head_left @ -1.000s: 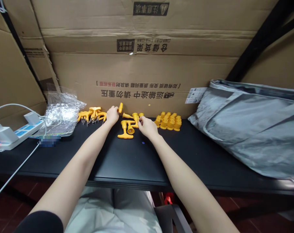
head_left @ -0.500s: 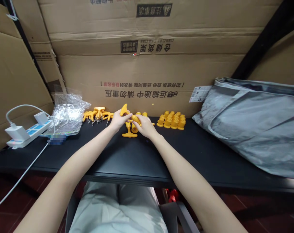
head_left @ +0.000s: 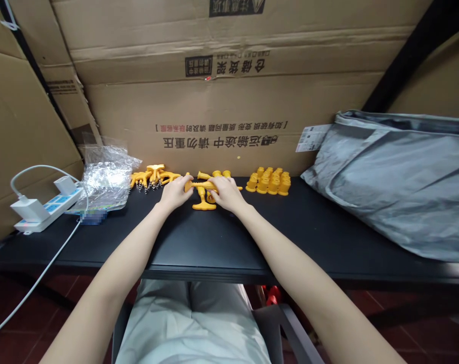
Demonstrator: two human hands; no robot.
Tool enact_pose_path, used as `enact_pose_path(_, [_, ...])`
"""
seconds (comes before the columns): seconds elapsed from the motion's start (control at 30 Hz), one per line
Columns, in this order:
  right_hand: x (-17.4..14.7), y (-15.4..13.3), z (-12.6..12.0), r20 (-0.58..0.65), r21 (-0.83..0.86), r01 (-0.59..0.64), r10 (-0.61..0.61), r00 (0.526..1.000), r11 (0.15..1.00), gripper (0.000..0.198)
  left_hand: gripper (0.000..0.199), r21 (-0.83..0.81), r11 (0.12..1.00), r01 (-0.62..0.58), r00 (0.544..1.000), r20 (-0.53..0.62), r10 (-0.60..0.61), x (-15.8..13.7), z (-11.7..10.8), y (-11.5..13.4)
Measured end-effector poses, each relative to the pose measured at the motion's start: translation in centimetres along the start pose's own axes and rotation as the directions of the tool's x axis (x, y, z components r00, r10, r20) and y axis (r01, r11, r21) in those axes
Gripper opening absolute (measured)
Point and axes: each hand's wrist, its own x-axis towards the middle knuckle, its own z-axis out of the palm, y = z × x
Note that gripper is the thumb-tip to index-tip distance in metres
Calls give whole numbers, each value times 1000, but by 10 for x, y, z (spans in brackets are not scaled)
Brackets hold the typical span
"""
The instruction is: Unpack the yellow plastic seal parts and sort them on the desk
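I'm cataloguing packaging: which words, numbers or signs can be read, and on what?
Upside down on the cardboard:
"运输途中 请勿重压", after an unclear icon
"如有破损 变形 质量问题 请及时联系客服"
"仓储货架"
"注意事项", cut off, with a warning triangle
Too small or blurred: dark block, checkbox row, white label, left panel's print.
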Motion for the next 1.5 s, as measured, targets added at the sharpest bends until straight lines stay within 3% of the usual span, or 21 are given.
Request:
enact_pose_path(0.43, [3,-4,-4,32,-57,31,-29,999,998,23,36,101,993,59,997,40,-63,1,-4,2])
enact_pose_path(0.87, [1,-3,-5,20,-46,35,-34,999,998,33,35,109,991,78,996,38,-83,1,-7,7])
enact_pose_path(1.17, [3,-5,-8,32,-60,42,-40,999,997,22,33,94,994,52,998,33,-56,0,-7,10])
enact_pose_path(1.5, [1,-4,-6,26,-42,15,-14,1000,999,28,35,109,992,68,996,42,-73,-1,-7,11])
